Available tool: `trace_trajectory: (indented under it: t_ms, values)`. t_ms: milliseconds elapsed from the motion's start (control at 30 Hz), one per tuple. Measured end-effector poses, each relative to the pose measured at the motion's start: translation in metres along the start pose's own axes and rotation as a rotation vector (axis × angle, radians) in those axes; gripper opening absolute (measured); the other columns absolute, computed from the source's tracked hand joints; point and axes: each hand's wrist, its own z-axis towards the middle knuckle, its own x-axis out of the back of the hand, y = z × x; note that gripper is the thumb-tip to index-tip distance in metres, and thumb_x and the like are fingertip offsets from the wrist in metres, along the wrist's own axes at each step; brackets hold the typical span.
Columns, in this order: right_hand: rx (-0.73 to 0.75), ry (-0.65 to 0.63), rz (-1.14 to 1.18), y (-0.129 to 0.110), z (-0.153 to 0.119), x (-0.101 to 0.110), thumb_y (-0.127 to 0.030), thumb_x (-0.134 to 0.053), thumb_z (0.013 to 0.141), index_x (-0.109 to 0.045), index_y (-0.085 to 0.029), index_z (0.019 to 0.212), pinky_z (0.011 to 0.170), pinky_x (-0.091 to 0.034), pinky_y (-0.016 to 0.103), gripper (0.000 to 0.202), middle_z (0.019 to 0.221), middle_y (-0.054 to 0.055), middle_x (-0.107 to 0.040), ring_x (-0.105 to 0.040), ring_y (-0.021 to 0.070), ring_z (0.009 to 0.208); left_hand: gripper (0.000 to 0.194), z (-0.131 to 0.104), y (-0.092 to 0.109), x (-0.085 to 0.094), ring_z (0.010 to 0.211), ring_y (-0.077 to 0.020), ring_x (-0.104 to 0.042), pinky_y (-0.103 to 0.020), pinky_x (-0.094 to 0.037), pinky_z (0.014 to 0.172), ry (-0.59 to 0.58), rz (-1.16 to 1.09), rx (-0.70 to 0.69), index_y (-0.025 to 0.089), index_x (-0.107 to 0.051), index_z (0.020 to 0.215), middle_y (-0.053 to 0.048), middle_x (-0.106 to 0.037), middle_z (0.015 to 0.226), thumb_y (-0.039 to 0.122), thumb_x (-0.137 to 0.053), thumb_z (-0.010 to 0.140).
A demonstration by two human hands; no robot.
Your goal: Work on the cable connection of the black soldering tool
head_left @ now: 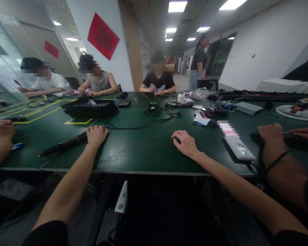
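My left hand (97, 136) is closed over the rear end of a dark, pen-shaped electric screwdriver (66, 142) lying on the green table. Its narrow tip points toward the lower left, and a black cable (136, 128) runs out to the right from beside my fingers. My right hand (185, 143) rests palm down on the tabletop, its fingers loosely bent and the thumb apart, with nothing visible in it. To the right of that hand lies a white power bank-like device (240, 148), partly blurred out. A white and blue packet (201, 119) sits just beyond.
Ahead are a black tray (89, 108), a coiled cable (166, 114), cable bundles (223, 106) and a round white fan cover (297, 112). Other people's hands are at the far left and right (270, 132). Several people are across the table. The front edge (149, 172) runs below my hands.
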Motion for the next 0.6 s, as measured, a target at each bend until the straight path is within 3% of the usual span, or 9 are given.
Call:
trace_trajectory:
  t_ms: [133,267,467,600]
  values:
    - [0.009,-0.001,0.0,0.001,0.0,0.0,-0.026,-0.055,0.103,-0.07,-0.026,0.111,0.078,-0.056,0.035,0.017,0.126,0.007,-0.067,-0.058,0.0253,0.118,0.047,-0.003,0.014,0.003,0.126,-0.0429,-0.054,-0.059,-0.033,0.109,-0.033,0.002,-0.029,0.012,-0.071,0.107,-0.024,-0.065,0.129,0.044,-0.038,0.099]
    - [0.016,0.013,0.009,0.002,0.001,-0.001,-0.025,-0.055,0.103,-0.07,-0.026,0.111,0.076,-0.056,0.034,0.017,0.125,0.007,-0.068,-0.058,0.0249,0.117,0.04,-0.01,0.054,0.009,0.113,-0.0349,-0.064,-0.054,-0.038,0.109,-0.074,-0.029,-0.154,0.014,-0.068,0.104,-0.02,-0.071,0.118,0.036,-0.035,0.101]
    - [0.032,0.05,0.03,0.002,0.0,-0.002,-0.024,-0.057,0.102,-0.07,-0.026,0.11,0.077,-0.056,0.034,0.015,0.124,0.007,-0.069,-0.058,0.025,0.117,0.031,-0.05,0.158,0.021,0.108,-0.0301,-0.067,-0.042,-0.048,0.101,-0.083,-0.139,-0.4,0.015,-0.06,0.104,-0.016,-0.07,0.107,0.032,-0.034,0.106]
    - [0.072,0.06,0.07,-0.002,-0.001,-0.001,-0.025,-0.058,0.101,-0.069,-0.026,0.112,0.077,-0.056,0.033,0.016,0.124,0.007,-0.069,-0.059,0.025,0.118,0.027,-0.087,0.233,0.033,0.114,-0.0283,-0.065,-0.04,-0.05,0.101,-0.089,-0.302,-0.491,0.015,-0.056,0.111,-0.017,-0.066,0.116,0.029,-0.033,0.108]
